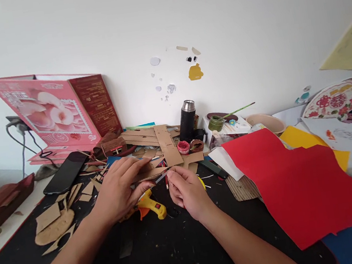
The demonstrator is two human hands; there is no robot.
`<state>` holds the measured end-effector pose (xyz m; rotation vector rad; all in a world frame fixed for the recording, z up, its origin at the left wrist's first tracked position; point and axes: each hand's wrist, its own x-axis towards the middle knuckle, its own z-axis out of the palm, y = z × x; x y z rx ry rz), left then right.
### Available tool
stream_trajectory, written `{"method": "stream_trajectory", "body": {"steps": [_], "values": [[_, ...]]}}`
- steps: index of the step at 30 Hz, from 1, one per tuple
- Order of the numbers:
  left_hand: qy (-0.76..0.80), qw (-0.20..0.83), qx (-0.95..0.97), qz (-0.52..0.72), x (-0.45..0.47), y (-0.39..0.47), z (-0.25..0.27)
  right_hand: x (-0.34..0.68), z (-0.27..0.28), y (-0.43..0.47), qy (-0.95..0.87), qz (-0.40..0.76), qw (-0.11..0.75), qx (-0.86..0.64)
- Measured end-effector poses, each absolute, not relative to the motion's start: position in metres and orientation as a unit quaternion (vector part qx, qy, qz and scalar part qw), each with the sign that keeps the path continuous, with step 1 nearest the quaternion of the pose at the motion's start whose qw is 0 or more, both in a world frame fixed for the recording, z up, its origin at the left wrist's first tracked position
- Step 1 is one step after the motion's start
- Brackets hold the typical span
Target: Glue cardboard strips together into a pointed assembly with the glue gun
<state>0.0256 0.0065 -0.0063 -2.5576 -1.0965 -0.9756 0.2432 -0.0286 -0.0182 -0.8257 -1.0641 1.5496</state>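
A small folded piece of cardboard (150, 172) is held up over the black table, its layers stacked with a gap between them. My left hand (121, 185) grips its left side, fingers on top and thumb underneath. My right hand (187, 189) is closed, thumb and forefinger pinching the cardboard's pointed right end; the other fingers are curled in. Below and behind my left hand lies a yellow hot glue gun (153, 205) with an orange trigger, partly hidden by that hand.
Cardboard scraps (55, 219) and a black phone (65, 173) lie at left. Behind stand a pink box (58, 113), a black thermos (187, 121), a red paint pot (183, 147) and a green paint jar with a brush (216, 123). Red paper (295, 185) covers the right side.
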Motion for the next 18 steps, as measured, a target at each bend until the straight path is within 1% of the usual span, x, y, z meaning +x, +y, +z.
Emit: {"method": "stream_trajectory", "body": {"steps": [5, 11, 18], "values": [[-0.382, 0.086, -0.864, -0.317, 0.0255, 0.0067, -0.0076, 0.2455, -0.0181, -0.0262, -0.426, 0.628, 0.542, -0.36], [-0.362, 0.095, -0.873, -0.312, 0.0274, 0.006, -0.0069, 0.2515, -0.0161, -0.0203, -0.397, 0.631, 0.573, -0.339], [-0.335, 0.098, -0.885, -0.307, 0.0311, 0.0045, -0.0061, 0.2523, -0.0139, -0.0223, -0.416, 0.62, 0.565, -0.351]]}}
